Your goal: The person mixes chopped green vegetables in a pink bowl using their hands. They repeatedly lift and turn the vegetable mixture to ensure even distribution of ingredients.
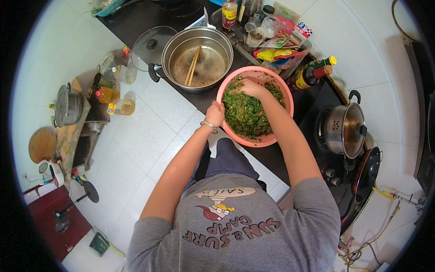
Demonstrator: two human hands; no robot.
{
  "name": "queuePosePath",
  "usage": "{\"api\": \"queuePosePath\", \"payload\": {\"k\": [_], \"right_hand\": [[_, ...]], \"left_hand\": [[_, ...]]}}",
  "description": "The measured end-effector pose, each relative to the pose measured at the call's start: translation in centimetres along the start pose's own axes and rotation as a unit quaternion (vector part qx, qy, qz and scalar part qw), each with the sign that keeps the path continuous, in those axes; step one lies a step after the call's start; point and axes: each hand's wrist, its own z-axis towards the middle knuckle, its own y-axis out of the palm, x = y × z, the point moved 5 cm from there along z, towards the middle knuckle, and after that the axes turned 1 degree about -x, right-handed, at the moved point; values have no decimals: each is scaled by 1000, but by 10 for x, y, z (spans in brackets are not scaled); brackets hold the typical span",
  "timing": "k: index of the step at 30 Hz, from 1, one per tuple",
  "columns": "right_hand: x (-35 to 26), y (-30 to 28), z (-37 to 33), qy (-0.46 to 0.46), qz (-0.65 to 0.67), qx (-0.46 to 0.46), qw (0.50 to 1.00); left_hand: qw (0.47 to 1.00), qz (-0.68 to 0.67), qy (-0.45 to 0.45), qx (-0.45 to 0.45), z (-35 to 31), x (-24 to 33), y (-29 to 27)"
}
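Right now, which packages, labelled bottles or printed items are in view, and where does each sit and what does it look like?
Sauce bottle: top centre behind the steel pot, red cap, yellow-red label.
Yellow packet: in the tray right of the pot, crumpled.
Two dark bottles: lying right of the pink bowl, yellow and red caps.
Grey shirt print: bottom centre, cartoon graphic.

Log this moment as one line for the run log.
left hand: gripping pink bowl rim | right hand: in chopped greens | metal pot with chopsticks behind bowl
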Motion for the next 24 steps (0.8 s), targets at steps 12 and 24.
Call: {"api": "queuePosePath", "payload": {"k": [12,24], "right_hand": [[-57,39,-150,-169,-432,-3,886],[-25,80,-98,-99,-566,54,817]], "left_hand": [[1000,5,-19,-8,-3,0,-5],[1000,4,8,-23,-1,-2,-6]]}}
